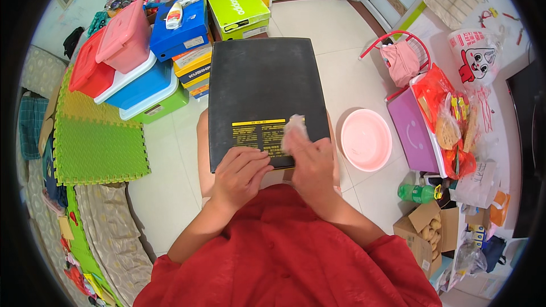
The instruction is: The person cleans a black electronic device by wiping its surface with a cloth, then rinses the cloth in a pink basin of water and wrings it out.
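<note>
A black rectangular panel [264, 79] lies across my lap, its surface dull and faintly smudged. Near its lower edge is a black label with yellow print [245, 131]. My left hand [242, 170] rests over the panel's lower edge beside the label, fingers bent and pressed together; what lies under the fingertips is hidden. In my right hand [311, 162] is a crumpled whitish cloth [295, 132], slightly blurred, touching the label's right part. Both forearms come from red sleeves.
A pink basin [367, 139] stands on the floor at right, near a purple bin [415, 133] heaped with bags. Stacked shoeboxes [238, 8] and lidded storage boxes [136, 79] rise at the far left, above green foam mats [99, 148]. An open carton [424, 236] sits lower right.
</note>
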Action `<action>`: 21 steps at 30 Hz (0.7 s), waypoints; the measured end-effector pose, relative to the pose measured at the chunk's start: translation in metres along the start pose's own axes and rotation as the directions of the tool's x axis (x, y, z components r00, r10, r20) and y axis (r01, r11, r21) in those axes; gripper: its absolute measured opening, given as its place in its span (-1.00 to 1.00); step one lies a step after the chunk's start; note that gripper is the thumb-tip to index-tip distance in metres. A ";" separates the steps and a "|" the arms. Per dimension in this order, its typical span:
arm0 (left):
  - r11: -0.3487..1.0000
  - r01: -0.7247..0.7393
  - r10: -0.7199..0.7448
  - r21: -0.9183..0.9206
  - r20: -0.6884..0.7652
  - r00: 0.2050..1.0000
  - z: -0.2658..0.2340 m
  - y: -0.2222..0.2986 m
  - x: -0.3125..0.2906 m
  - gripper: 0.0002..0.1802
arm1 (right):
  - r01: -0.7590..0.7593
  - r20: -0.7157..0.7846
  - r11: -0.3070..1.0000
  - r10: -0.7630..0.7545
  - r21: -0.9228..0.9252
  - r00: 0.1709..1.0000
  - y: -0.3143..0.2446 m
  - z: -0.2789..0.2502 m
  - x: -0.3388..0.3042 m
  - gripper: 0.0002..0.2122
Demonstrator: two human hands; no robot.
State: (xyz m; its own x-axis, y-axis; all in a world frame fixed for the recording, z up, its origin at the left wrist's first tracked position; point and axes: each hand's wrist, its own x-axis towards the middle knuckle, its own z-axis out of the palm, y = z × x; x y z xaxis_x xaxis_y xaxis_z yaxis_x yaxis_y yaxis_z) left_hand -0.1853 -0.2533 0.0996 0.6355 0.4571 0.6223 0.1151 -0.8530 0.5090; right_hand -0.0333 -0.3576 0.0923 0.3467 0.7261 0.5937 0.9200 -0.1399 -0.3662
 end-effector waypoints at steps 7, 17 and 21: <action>0.873 0.319 -0.351 -0.370 -0.021 0.936 -0.008 0.005 0.006 -0.49 | -0.583 0.538 0.261 0.227 0.769 0.812 0.005 -0.023 0.055 -0.79; 0.983 0.160 -0.154 -0.086 0.073 0.985 -0.016 0.002 0.055 -0.82 | -0.616 0.620 0.140 0.019 0.775 0.785 0.038 0.000 0.061 -0.75; 0.686 0.504 -0.515 -0.524 0.139 0.846 -0.013 -0.006 0.050 -0.83 | -0.579 0.581 0.070 -0.012 0.812 0.814 0.027 -0.004 0.057 -0.68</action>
State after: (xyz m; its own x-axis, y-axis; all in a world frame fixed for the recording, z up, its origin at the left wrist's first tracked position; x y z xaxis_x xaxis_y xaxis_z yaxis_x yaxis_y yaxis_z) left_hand -0.1637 -0.2223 0.1357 0.5847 0.7907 0.1815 -0.0009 -0.2231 0.9748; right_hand 0.0119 -0.3226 0.1186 0.1652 0.9837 0.0713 -0.2850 0.1169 -0.9514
